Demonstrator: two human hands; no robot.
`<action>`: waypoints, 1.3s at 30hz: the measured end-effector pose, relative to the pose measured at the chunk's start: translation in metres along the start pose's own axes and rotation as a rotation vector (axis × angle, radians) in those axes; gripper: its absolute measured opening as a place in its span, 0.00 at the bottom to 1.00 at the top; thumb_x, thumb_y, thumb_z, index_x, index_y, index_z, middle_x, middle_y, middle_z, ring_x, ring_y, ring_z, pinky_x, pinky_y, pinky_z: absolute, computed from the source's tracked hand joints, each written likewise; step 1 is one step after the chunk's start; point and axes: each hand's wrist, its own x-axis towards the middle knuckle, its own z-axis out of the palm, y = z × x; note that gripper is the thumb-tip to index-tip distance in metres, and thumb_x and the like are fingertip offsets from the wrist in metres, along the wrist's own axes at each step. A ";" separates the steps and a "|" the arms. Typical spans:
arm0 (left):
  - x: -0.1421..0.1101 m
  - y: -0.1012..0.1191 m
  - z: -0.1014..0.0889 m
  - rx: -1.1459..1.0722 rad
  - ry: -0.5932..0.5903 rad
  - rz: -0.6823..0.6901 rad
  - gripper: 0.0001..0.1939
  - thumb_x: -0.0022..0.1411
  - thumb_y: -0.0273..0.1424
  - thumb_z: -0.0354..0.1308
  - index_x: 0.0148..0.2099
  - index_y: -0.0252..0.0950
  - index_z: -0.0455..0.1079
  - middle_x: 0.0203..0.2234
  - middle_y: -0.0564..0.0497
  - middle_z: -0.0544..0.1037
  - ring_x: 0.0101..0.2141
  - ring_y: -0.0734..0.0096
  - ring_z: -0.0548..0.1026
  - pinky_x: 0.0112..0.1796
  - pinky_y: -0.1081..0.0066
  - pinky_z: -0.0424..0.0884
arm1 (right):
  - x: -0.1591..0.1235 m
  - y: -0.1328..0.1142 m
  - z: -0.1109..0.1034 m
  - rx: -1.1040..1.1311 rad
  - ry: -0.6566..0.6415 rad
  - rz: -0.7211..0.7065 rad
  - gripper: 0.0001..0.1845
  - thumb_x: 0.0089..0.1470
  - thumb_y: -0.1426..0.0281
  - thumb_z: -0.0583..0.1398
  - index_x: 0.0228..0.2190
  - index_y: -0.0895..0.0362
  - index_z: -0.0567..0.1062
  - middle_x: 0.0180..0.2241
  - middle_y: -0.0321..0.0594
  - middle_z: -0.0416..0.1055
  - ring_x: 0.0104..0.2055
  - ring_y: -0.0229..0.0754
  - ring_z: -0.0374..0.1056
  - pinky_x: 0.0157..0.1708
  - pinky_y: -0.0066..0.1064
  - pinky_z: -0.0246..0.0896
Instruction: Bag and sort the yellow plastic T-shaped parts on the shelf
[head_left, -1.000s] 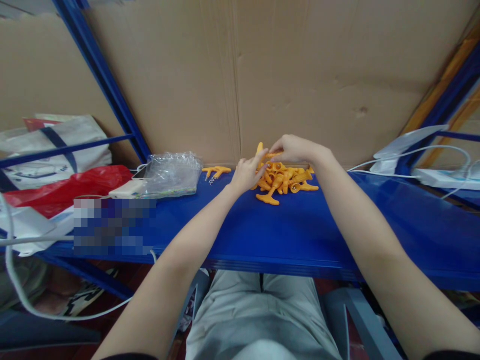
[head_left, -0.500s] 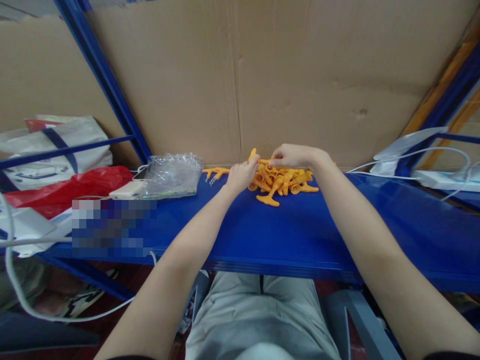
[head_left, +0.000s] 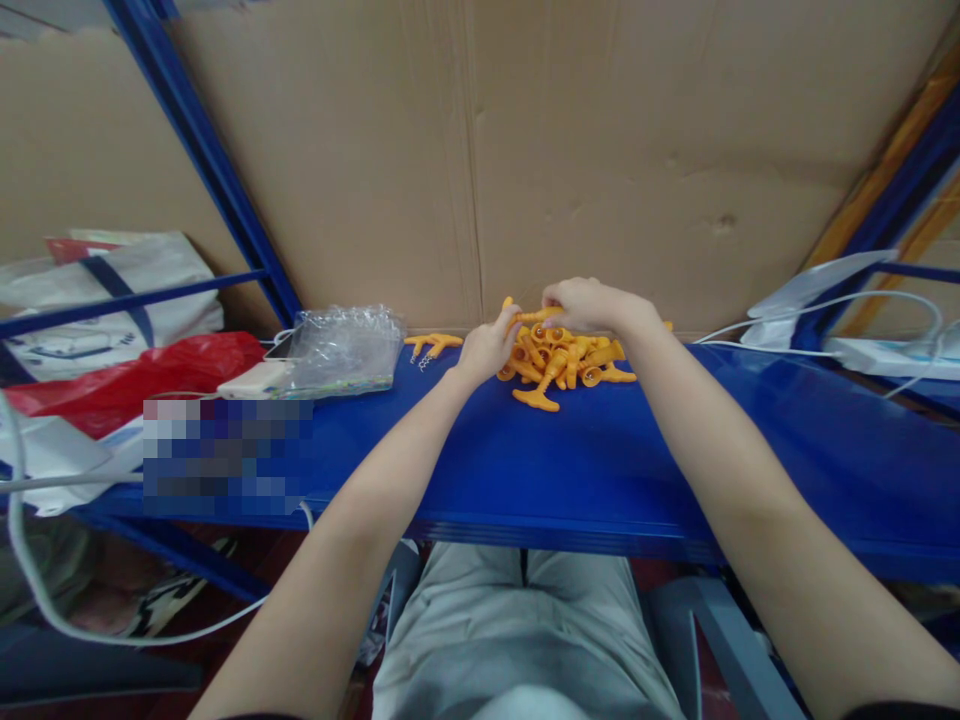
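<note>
So one yellow handled piece point(head_left: 528, 317) is already held up over the yellow pile point(head_left: 564, 362) on the blue desk point(head_left: 540, 470), gripped by the left hand point(head_left: 486, 350) and pinched by the right hand point(head_left: 581, 302), so both are kinda tied up.

The light is soft and a bit dim, with a pale shine seen on the blue table point(head_left: 555, 470). Small things look fuzzy, and a patch at lower left is hidden by big squares.
</note>
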 end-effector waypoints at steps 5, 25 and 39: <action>0.001 -0.001 0.002 -0.042 0.026 0.013 0.20 0.76 0.37 0.44 0.64 0.39 0.64 0.42 0.42 0.83 0.38 0.61 0.82 0.43 0.66 0.74 | 0.003 0.002 0.004 -0.038 0.062 -0.040 0.17 0.58 0.67 0.60 0.48 0.57 0.75 0.45 0.49 0.77 0.49 0.52 0.70 0.50 0.42 0.58; 0.004 -0.014 0.003 -0.035 0.206 -0.055 0.21 0.77 0.38 0.41 0.66 0.41 0.59 0.52 0.42 0.78 0.48 0.59 0.80 0.47 0.66 0.72 | 0.010 -0.007 0.012 -0.008 0.142 -0.087 0.16 0.61 0.68 0.57 0.50 0.59 0.71 0.48 0.52 0.76 0.50 0.53 0.69 0.49 0.40 0.53; 0.013 -0.007 0.014 -0.559 -0.104 -0.225 0.18 0.77 0.34 0.38 0.63 0.36 0.58 0.25 0.52 0.80 0.27 0.66 0.81 0.34 0.68 0.77 | 0.015 -0.011 0.028 -0.197 0.294 -0.103 0.24 0.56 0.80 0.52 0.54 0.61 0.68 0.51 0.58 0.74 0.55 0.57 0.65 0.52 0.46 0.50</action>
